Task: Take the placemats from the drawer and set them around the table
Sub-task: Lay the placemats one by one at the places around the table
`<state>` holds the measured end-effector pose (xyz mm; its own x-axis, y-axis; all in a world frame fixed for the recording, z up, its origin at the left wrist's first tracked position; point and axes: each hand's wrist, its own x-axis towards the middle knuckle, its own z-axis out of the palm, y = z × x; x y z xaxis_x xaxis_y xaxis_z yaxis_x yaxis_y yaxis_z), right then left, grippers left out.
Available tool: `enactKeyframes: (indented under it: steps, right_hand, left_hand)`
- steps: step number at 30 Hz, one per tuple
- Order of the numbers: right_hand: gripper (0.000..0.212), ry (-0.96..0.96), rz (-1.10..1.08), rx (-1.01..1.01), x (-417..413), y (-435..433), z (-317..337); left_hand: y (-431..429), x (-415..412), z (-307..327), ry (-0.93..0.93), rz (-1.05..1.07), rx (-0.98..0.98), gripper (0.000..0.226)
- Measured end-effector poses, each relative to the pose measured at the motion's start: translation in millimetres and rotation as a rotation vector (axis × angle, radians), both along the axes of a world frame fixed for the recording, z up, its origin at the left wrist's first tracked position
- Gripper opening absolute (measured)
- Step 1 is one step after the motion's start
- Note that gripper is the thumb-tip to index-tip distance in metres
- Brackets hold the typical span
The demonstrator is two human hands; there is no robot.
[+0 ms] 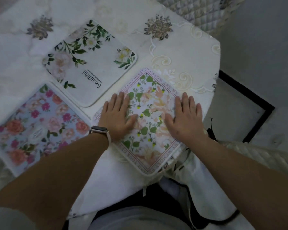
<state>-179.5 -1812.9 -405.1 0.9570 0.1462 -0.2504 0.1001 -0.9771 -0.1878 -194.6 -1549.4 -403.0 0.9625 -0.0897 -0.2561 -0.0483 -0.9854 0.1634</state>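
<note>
Reaching up from the bottom of the frame, two bare forearms end in hands laid flat on one placemat. The left hand (117,116) rests palm down on the left part of the cherry-blossom placemat (146,120), fingers spread and grasping nothing; a watch (99,130) with a pale strap sits on that wrist. The right hand (186,117) lies flat on the right part of the same mat, fingers likewise extended and released, pressing down rather than gripping.

That mat sits turned like a diamond at the lower centre of the frame, printed with green leaves, peach blooms and a pink lettered border. Its near corner reaches the rounded edge of the counter (198,67), where the white cloth (116,185) drapes down.

At the lower left lies a blue rose placemat (40,128), covered with pink and orange flowers, its right corner just beside the cherry-blossom mat. Farther up, at the upper centre left, lies a white leafy placemat (90,63) with green sprigs, pale flowers and the word "Beautiful" printed on it; it lies near the other two, and whether its edges touch them cannot be told.

Beyond it, embroidered grey-gold flowers (158,27) decorate the cloth. A quilted cover (194,12) shows at the upper right, above grey floor (256,47).
</note>
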Motion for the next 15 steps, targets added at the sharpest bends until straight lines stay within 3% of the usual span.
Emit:
enactKeyframes:
  steps: [9,15]
  right_hand:
    - [0.073,0.067,0.389,0.017,-64.7,44.8,9.7]
    - [0.060,0.127,0.682,-0.024,-78.3,69.2,28.6]
  left_hand:
    - [-15.7,-106.5,12.3,0.085,-0.022,-0.005,0.065]
    - [17.1,-149.0,43.0,0.168,-0.045,0.034,0.073]
